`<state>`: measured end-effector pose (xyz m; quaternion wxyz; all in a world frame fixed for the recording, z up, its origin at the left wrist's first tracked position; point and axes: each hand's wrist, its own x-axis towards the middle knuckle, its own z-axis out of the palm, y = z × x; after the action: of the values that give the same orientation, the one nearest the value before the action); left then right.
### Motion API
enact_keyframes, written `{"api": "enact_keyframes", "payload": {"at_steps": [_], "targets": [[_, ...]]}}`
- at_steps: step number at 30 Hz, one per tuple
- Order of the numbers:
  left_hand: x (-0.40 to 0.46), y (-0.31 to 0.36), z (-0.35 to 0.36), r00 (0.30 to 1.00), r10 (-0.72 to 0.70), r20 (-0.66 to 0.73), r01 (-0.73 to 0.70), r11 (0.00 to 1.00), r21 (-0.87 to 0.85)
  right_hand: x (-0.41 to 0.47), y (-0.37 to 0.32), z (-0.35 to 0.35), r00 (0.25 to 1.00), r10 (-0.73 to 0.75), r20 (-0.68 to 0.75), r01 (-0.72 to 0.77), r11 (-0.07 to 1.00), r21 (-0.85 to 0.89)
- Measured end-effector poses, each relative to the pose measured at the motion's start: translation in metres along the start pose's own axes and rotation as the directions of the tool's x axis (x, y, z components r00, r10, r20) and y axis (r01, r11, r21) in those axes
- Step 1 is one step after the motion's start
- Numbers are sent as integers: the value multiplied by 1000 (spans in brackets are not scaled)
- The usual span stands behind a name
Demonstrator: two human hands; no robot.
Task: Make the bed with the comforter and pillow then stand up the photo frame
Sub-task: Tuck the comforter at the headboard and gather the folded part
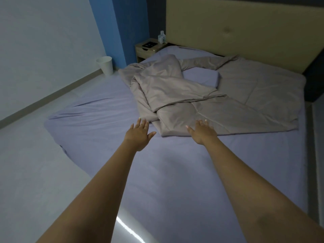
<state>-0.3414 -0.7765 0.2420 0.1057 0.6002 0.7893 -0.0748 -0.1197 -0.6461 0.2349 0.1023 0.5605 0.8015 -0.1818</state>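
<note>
A grey-beige comforter [228, 95] lies crumpled and partly folded over the far half of the bed [157, 172], which has a lavender sheet. A lavender pillow [201, 77] peeks out from under its folds near the headboard. My left hand [139, 135] reaches out with fingers spread, just short of the comforter's near corner. My right hand [201, 131] is also spread open, its fingertips at the comforter's near edge. Neither hand holds anything. A dark flat thing that may be the photo frame [149, 44] lies on the nightstand [149, 50].
A beige padded headboard [245, 28] stands behind the bed. White mugs [161, 38] sit on the nightstand's back. A white waste bin [105, 65] stands on the floor by the blue wall, left of the bed. Floor runs along the bed's left side.
</note>
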Motion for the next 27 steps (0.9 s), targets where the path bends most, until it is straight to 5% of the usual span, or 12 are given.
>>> {"api": "enact_keyframes", "payload": {"at_steps": [8, 19, 27], "targets": [[105, -57, -4, 999, -6, -41, 3, 999, -52, 112, -51, -14, 999, -35, -6, 35, 999, -7], [337, -123, 102, 990, 141, -11, -141, 979, -145, 331, -100, 57, 999, 35, 32, -36, 999, 27], [480, -111, 159, 950, 156, -269, -220, 948, -228, 477, -110, 92, 965, 39, -261, -14, 995, 94]]}}
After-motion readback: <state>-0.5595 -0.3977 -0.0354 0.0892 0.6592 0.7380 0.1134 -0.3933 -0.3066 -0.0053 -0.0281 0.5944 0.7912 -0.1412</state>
